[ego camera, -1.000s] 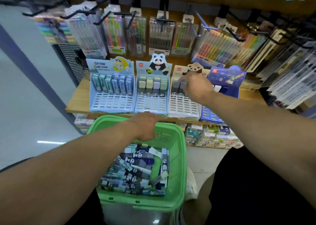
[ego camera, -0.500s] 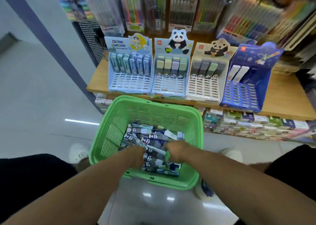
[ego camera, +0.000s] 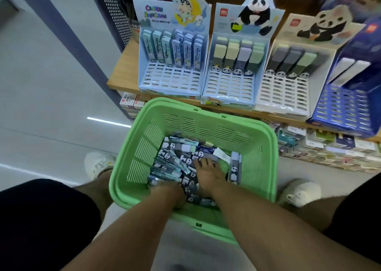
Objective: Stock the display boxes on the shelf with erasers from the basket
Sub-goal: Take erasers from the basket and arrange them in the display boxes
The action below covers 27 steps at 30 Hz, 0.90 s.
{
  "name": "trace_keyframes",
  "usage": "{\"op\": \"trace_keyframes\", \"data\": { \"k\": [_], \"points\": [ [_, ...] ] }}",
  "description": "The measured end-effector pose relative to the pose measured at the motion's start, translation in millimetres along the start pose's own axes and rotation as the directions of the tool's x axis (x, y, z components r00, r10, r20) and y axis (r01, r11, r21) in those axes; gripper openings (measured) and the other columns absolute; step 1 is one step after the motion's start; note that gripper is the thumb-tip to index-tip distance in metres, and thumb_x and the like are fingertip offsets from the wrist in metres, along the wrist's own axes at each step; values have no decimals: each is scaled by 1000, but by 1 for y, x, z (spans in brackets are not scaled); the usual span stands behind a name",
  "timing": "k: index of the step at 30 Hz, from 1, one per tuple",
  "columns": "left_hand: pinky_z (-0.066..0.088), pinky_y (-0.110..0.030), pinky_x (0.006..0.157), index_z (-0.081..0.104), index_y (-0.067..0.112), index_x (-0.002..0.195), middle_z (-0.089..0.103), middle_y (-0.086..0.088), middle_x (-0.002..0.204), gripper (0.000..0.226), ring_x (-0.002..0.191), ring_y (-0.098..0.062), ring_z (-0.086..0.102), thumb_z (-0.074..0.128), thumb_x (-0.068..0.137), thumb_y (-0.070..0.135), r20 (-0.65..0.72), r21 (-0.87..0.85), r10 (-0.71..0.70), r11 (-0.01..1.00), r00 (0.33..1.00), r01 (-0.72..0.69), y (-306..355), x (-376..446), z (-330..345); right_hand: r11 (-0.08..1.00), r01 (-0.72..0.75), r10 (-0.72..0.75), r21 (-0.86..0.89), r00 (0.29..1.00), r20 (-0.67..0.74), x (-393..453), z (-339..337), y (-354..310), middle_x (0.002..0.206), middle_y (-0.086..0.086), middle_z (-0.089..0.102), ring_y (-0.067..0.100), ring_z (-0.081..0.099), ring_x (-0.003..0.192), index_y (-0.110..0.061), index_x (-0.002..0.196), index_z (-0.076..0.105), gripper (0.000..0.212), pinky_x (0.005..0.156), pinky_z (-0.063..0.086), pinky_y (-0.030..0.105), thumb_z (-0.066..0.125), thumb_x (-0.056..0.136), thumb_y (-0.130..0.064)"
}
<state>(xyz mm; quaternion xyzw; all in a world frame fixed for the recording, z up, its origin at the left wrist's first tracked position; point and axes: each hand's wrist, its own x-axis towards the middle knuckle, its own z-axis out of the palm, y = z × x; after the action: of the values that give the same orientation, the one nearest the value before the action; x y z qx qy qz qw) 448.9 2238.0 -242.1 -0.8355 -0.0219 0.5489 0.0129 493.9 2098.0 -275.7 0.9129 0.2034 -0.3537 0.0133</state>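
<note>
A green basket (ego camera: 206,111) stands on the floor between my feet, holding a heap of panda-sleeved erasers (ego camera: 181,147). Both hands are inside it. My right hand (ego camera: 208,173) lies flat on the heap with its fingers spread. My left hand (ego camera: 171,191) digs into the erasers by the near wall, and its fingers are hidden. On the wooden shelf (ego camera: 119,75) stand a light blue cartoon box (ego camera: 171,79), a pale blue panda box (ego camera: 228,87), a white panda box (ego camera: 284,95) and a dark blue box (ego camera: 346,105). Each has erasers only in its back rows.
Under the shelf, small boxed goods (ego camera: 329,145) are stacked in rows. A dark post (ego camera: 86,50) and a perforated black panel (ego camera: 115,13) rise to the left of the shelf. My shoes (ego camera: 99,163) flank the basket on the grey floor.
My right hand left the white panda box and came down into the basket beside the left. It now lies spread on the erasers. My view has tilted down.
</note>
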Motion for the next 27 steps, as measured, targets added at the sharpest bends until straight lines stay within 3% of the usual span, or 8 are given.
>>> {"op": "trace_keyframes", "data": {
  "k": [6, 10, 15, 18, 19, 21, 27],
  "points": [
    [40, -50, 108, 44, 10, 142, 46, -16, 146, 54, 131, -34, 47, 48, 95, 36, 12, -99, -30, 995, 999, 31, 1, 0, 0, 999, -9, 5, 51, 997, 78, 9, -3, -9, 156, 19, 24, 38, 21, 145, -5, 155, 19, 86, 117, 31, 52, 69, 85, -8],
    [43, -49, 106, 48, 10, 140, 49, -15, 144, 52, 127, -32, 51, 47, 94, 35, 5, -109, -17, 994, 1000, 18, 1, 4, 2, 997, 1, -14, 74, 982, 187, 10, 6, -10, 155, 18, 29, 37, 29, 143, -5, 153, 24, 81, 115, 34, 50, 70, 89, -20],
    [42, -50, 106, 50, 15, 139, 50, -13, 144, 53, 128, -32, 50, 48, 91, 36, 2, -101, -8, 995, 1000, 8, 0, 10, 4, 991, -4, -31, 131, 964, 263, 10, 12, -2, 164, 15, 19, 37, 30, 145, -12, 159, 16, 93, 117, 35, 45, 73, 88, -35],
    [42, -50, 106, 48, 14, 140, 48, -13, 145, 52, 128, -33, 49, 47, 92, 35, 8, -102, -10, 995, 1000, 10, 0, 10, 3, 983, -21, -39, 181, 946, 323, 7, 12, 2, 138, 15, 53, 30, 56, 117, -11, 142, 45, 58, 95, 50, 36, 67, 93, -34],
    [41, -51, 107, 47, 13, 140, 48, -14, 146, 53, 129, -33, 49, 47, 92, 36, 5, -108, -12, 994, 1000, 12, -1, 11, 4, 982, -15, -50, 190, 942, 332, 4, 11, 3, 123, 13, 59, 27, 59, 104, -10, 133, 52, 48, 86, 51, 33, 67, 94, -33],
    [40, -50, 108, 46, 12, 142, 45, -14, 148, 56, 131, -34, 47, 48, 92, 37, 9, -118, -25, 993, 1000, 26, -1, 11, 3, 976, -5, -71, 219, 940, 334, 0, 10, 5, 117, 13, 61, 26, 58, 95, -8, 129, 55, 44, 79, 49, 32, 67, 94, -32],
    [41, -47, 108, 46, 9, 141, 47, -15, 146, 52, 129, -33, 49, 48, 97, 36, -48, -112, -41, 993, 998, 35, -1, -2, -4, 945, -8, -108, 326, 935, 337, -19, 4, 21, 131, 14, 57, 30, 58, 112, -10, 141, 44, 53, 96, 50, 39, 64, 97, -34]
  ]
}}
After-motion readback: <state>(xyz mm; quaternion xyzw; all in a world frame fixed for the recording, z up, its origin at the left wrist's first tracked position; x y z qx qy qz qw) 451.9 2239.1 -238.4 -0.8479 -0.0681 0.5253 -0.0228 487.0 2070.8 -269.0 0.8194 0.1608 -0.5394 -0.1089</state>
